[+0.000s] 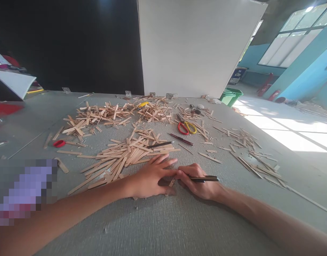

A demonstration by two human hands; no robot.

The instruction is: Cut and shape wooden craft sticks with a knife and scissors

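Observation:
My left hand [152,177] rests on the grey table at the centre, fingers spread, with its thumb and index finger around a small wooden stick piece [172,182]. Closed around a dark pen [206,179], my right hand [198,181] touches the left index fingertip; the pen's tip is hidden by the fingers. Just beyond the left hand lies a heap of flat wooden sticks [126,153], with a black pen [160,144] across it. A dark red pen [180,139] lies to its right, below scissors [186,127] with red and yellow handles.
Larger stick piles [107,113] line the back of the table [142,227], near metal hinges at the board's foot. Loose sticks [246,138] are scattered on the right. A red ring [59,143] lies at left, a blurred purple item [30,185] nearer. Green bins [230,96] stand beyond.

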